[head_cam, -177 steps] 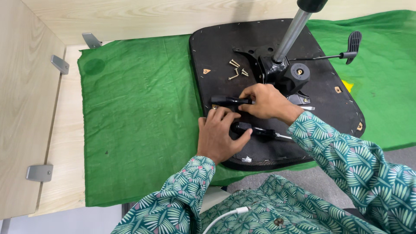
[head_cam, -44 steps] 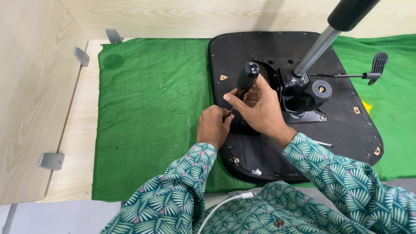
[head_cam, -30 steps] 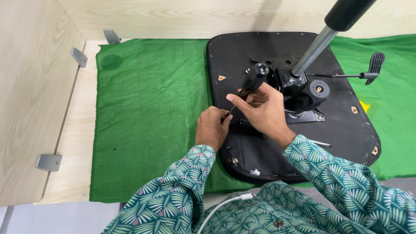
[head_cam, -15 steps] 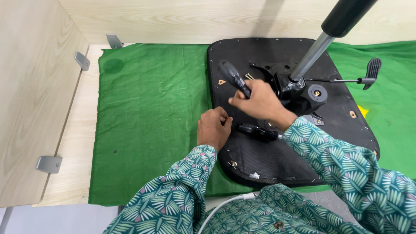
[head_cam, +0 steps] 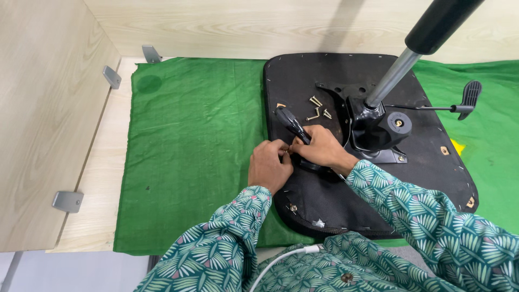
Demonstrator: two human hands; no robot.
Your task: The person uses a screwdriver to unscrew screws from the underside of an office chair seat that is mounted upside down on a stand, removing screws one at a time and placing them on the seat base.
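R hand reaches fwd from lower right, wrist bent, fingers curled; its grip is closed round a black handle tool w/ the handle slanting up-left out of the fist. L hand sits just left of it, knuckles up, fingertips pinched together & touching the R fingertips at the tool's shaft; can't tell what, if anything, the L pinch holds – too small. Both hands rest over the black seat underside, which lies flat on a green cloth on the wooden worktop. Just beyond the grip, loose brass screws lie on the seat. Right of the grip: black seat mechanism w/ a metal gas column rising up-right, & a thin lever with black paddle further right. Both sleeves green leaf-patterned.
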